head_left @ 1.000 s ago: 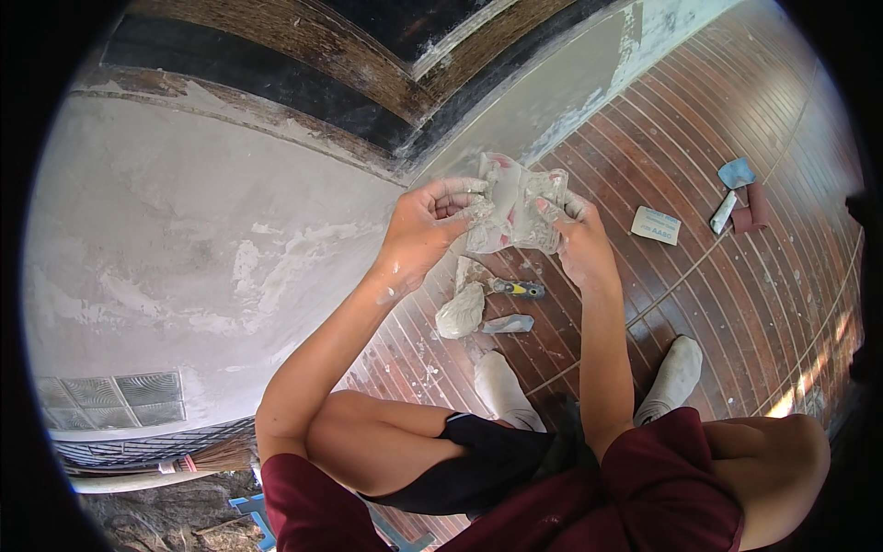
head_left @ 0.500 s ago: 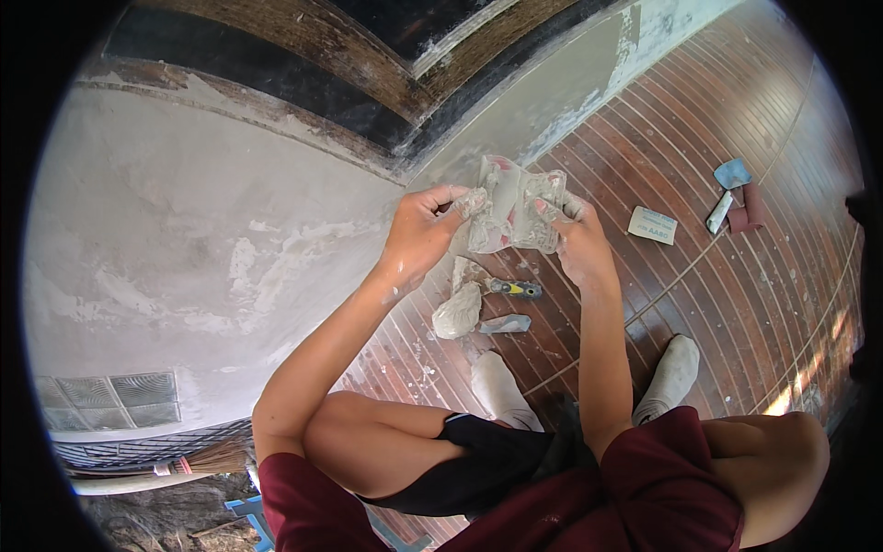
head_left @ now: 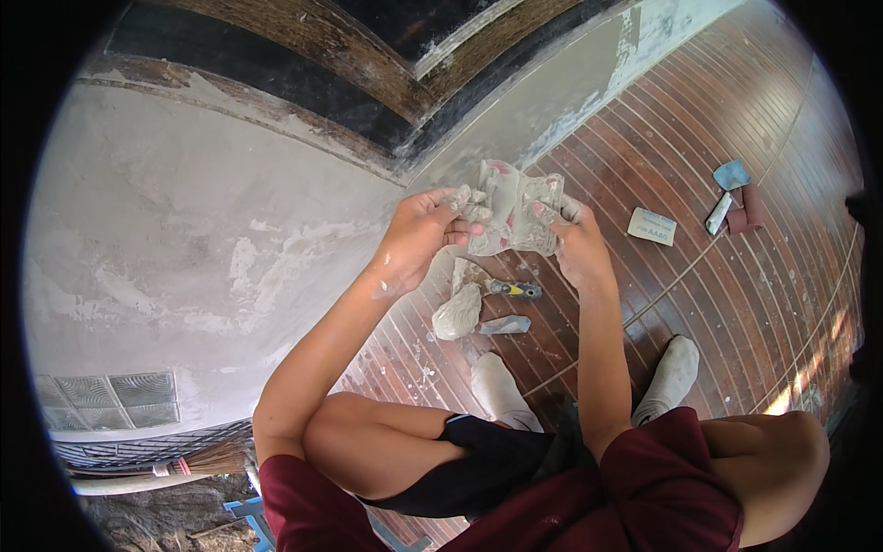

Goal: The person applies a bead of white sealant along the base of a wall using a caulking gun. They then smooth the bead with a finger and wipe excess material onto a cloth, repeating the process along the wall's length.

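Note:
A clear plastic bag (head_left: 508, 207), smeared with grey paste and showing pink patches, is stretched between my hands. My left hand (head_left: 425, 235) pinches its left edge, paste on the fingertips and lower fingers slightly raised. The right side is gripped by my right hand (head_left: 579, 241), thumb on top. Below them on the tiled floor lie a pale putty lump (head_left: 456, 313), a scraper with a yellow and black handle (head_left: 515, 288) and a small grey-blue piece (head_left: 504, 325). A cream rectangular packet (head_left: 651, 225) lies to the right.
Plastered wall (head_left: 156, 212) fills the left, under dark trim. Farther right lie a blue square (head_left: 731, 173), a white tube (head_left: 719, 210) and reddish sandpaper (head_left: 747, 216). My socked feet (head_left: 676, 368) flank the tools. A broom (head_left: 216, 460) and blue frame (head_left: 244, 511) are lower left.
The bag has dropped very slightly. My left fingers have shifted on its edge, with the lower ones now spread out beneath the thumb. My right hand's grip looks unchanged.

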### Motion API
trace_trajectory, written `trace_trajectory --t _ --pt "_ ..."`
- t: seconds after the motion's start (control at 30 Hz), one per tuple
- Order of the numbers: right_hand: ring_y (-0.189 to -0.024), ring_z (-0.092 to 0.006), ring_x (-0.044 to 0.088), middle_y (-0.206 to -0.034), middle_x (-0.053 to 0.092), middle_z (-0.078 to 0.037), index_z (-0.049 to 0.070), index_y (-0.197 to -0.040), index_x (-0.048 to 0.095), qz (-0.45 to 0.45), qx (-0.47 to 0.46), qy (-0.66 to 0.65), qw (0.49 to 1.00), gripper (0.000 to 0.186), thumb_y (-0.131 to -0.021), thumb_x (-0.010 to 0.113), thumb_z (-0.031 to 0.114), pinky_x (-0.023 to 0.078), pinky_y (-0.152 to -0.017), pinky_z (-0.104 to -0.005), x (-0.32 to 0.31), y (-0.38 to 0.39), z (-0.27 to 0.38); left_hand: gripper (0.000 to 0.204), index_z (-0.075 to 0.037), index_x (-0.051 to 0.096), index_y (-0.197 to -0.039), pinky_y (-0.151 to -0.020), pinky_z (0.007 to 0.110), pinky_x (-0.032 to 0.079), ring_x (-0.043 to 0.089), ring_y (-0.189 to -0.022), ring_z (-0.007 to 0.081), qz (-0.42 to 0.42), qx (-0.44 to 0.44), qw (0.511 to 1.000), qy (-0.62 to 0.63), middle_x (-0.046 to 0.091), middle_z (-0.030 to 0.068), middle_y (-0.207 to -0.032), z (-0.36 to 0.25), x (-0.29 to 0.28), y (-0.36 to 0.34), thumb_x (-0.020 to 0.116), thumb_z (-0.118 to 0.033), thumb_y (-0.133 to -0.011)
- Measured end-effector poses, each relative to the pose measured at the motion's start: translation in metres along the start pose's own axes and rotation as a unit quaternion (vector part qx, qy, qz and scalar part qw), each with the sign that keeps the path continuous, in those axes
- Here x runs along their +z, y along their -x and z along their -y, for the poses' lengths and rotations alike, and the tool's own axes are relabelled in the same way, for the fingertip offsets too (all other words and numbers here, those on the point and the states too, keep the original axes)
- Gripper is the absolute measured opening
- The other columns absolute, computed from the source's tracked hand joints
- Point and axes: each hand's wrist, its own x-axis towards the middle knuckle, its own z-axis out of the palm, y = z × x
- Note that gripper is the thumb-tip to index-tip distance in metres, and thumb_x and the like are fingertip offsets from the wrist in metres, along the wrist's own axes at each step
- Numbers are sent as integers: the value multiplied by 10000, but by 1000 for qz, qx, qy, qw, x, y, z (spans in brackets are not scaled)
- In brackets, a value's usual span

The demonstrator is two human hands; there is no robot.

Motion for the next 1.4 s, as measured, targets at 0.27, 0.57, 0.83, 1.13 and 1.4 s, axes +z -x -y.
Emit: trace_trajectory --t 0.27,0.57,0.83,1.13,1.4 --pt "-934 -175 671 -1059 672 -113 -60 -1139 597 -14 8 3 1000 246 -923 605 57 553 -787 -304 -3 2 4 302 64 594 -1204 -772 251 544 681 -925 183 55 67 996 -30 685 155 -1066 -1 1 1 580 48 -902" --pt "-935 -193 674 -1066 669 -123 -58 -1130 596 -37 27 -15 999 234 -921 596 45 567 -804 -324 -3 3 10 236 55 656 -1086 -692 264 543 696 -803 182 29 96 992 -77 702 152 -975 -3 13 -1 533 93 -888" --pt "-887 -237 686 -1018 669 -159 -83 -1131 592 -88 24 -11 996 236 -929 560 35 587 -747 -364 1 8 27 135 37 672 -951 -639 231 493 663 -748 128 52 204 965 -156 704 93 -870 -32 46 -18 566 59 -871" --pt "-802 -242 700 -942 688 -128 -33 -1098 628 -289 -28 -54 955 241 -910 491 29 590 -662 -383 -69 66 1 154 36 655 -1032 -689 208 525 652 -791 103 340 154 921 -113 695 82 -937 -36 254 -46 626 -62 -916" --pt "-811 -209 692 -952 686 -111 -33 -1097 620 -365 -58 -111 922 225 -906 541 56 576 -660 -365 -111 98 -3 270 -20 672 -1140 -655 247 508 636 -779 118 600 194 754 -184 702 87 -993 60 523 67 674 -101 -882"
